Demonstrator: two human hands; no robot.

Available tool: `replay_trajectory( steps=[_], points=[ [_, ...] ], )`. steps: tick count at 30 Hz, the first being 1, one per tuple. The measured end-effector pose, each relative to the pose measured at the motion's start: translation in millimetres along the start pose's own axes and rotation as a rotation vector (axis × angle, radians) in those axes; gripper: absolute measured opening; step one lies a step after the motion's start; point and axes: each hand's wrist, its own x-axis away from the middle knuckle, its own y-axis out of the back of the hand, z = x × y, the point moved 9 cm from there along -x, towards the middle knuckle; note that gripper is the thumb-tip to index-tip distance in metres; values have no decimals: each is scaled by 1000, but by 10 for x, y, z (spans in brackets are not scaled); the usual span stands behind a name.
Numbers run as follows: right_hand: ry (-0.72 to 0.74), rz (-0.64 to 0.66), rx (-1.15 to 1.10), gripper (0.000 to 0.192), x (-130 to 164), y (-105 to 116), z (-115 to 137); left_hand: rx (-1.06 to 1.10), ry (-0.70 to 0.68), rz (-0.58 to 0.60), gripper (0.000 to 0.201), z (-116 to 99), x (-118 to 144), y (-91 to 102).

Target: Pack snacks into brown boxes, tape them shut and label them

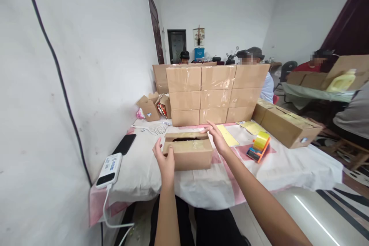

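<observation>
While the left hand (165,163) curls at the left end of the carton (191,159), its grip impossible to judge, the right hand (216,138) spreads loose fingers at the right end. The carton sits on the tablecloth (201,190) before stacked boxes (215,98), left of a tape dispenser (261,142).

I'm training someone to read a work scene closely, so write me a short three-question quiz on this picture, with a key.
1. How many carton faces make up the front of the carton stack?
2. Which thing lies nearest the white power bank? A: tape dispenser; B: black smartphone; C: white fly swatter.
3. True or false: The small carton between the left hand and the right hand is completely closed along its top.

Key: 1. Nine, in three rows of three. 2. B. 3. False; a dark opening shows along its top.
</observation>
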Motion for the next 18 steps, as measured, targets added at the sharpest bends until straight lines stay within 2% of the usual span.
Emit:
replay_trajectory(
  steps=[2,4,7,9,11,12,14,16,18],
  points=[
    [83,32,92,55,63,-14,77,-124,-110,31,52,-172,-28,-2],
    [113,58,183,52,111,-13,116,-324,-246,106,45,-415,1,-90],
    [141,60,343,51,142,-16,155,-575,-461,399,39,-724,222,-465],
    [150,77,447,50,171,-50,165,-646,-562,579,37,-822,420,-699],
    [182,54,528,49,240,-6,203,-681,-587,646,46,-835,526,-827],
    [221,-11,567,47,298,97,254,-691,-583,654,50,-817,543,-862],
    [332,-281,654,44,498,532,408,-693,-568,663,53,-758,542,-904],
    [403,-687,734,41,841,1224,518,-681,-563,662,54,-697,519,-921],
    [362,-1096,766,54,1244,1990,468,-671,-577,650,56,-654,500,-925]
  ],
)
